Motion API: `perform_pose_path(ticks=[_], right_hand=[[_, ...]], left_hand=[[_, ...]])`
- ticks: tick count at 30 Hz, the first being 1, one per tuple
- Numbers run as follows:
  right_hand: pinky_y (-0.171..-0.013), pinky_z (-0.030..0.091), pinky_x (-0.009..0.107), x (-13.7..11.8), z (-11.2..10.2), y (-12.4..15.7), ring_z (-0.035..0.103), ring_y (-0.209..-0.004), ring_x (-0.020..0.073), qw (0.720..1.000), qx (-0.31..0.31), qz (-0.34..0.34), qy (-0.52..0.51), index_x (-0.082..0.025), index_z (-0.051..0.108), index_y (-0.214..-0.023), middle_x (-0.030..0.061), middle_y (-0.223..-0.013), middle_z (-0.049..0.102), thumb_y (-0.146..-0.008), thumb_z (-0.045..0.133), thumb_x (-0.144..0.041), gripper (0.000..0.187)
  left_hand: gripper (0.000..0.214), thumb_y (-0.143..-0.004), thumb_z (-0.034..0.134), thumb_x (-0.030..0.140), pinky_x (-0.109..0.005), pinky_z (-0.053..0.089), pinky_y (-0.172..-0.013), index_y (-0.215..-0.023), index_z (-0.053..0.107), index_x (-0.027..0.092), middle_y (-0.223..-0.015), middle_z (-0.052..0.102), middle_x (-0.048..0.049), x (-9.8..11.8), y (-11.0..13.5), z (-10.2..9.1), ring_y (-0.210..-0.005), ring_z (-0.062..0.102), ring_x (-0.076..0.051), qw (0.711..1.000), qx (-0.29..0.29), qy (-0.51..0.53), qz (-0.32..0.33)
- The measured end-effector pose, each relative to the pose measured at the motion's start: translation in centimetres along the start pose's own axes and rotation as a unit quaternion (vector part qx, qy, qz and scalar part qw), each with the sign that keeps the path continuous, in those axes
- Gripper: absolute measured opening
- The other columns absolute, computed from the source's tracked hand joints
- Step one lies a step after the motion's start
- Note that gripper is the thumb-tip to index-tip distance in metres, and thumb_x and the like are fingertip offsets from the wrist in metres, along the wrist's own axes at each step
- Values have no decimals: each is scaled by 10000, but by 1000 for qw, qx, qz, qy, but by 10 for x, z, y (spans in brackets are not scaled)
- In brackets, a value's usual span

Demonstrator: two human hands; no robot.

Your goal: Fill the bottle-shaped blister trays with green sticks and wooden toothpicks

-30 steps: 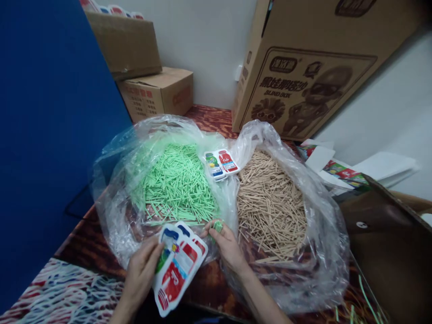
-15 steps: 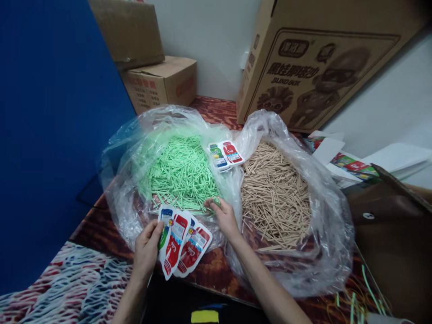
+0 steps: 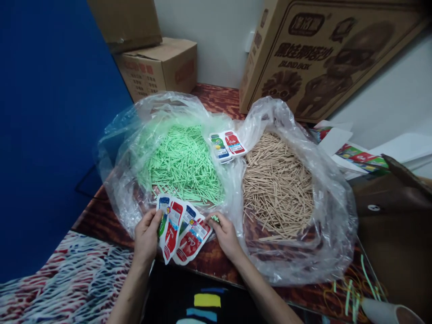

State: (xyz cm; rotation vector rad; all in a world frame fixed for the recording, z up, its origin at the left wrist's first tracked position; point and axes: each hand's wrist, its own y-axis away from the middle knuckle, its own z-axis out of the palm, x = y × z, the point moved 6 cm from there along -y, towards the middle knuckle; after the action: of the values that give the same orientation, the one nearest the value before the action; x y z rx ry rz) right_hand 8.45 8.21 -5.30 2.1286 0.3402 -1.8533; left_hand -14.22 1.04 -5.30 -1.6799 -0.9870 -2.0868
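My left hand [image 3: 146, 231] is closed on a fan of bottle-shaped packets [image 3: 194, 236], printed red with "Cola" and green and blue. My right hand [image 3: 227, 236] is closed around a small bunch of green sticks [image 3: 215, 219], their ends showing by the index finger. Its fingertips are at the right edge of the fanned packets; whether they pinch that edge I cannot tell. Just beyond the hands, a heap of green sticks [image 3: 184, 164] lies in an open clear plastic bag [image 3: 118, 198]. Two-part green and red packets [image 3: 227, 145] rest between this bag and its neighbour.
Brown sticks [image 3: 278, 189] fill a second clear bag [image 3: 334, 256] on the right. Cardboard boxes [image 3: 178, 67] stand at the back left, with a large printed box [image 3: 303, 67] at the back right. A blue panel [image 3: 57, 126] borders the left. Rubber bands [image 3: 337, 297] and a white cup [image 3: 388, 311] lie front right.
My right hand has moved from the green heap's edge down to the packets' right edge. The packets are spread slightly wider. The camera view has tilted down a little.
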Motion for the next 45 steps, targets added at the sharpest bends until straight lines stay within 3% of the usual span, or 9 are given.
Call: perform_pose_path(ticks=[8, 40, 45], right_hand=[[-817, 424, 291, 3, -4, 1, 611, -852, 191, 1000, -5, -16, -5, -206, 639, -847, 17, -834, 667, -906, 503, -300, 175], [-793, 432, 300, -2, -5, -1, 601, -813, 194, 999, -9, 10, -30, -212, 646, -780, 11, -780, 663, -873, 538, -332, 187], [-715, 448, 288, -4, -8, -9, 594, -709, 172, 991, 24, 53, -117, -211, 582, -826, -5, -725, 637, -851, 543, -368, 164]], left_hand=[[320, -676, 738, 458, -189, 466, -525, -781, 644, 171, -650, 653, 31, 2, 8, 6, -540, 563, -103, 1000, -8, 12, 8], [365, -655, 746, 481, -209, 470, -529, -812, 619, 176, -645, 637, 41, -2, -6, 13, -523, 568, -111, 1000, -5, 13, -10], [327, -670, 733, 475, -211, 484, -531, -803, 625, 197, -641, 653, 53, 4, -9, 9, -523, 589, -114, 1000, 0, 26, -13]])
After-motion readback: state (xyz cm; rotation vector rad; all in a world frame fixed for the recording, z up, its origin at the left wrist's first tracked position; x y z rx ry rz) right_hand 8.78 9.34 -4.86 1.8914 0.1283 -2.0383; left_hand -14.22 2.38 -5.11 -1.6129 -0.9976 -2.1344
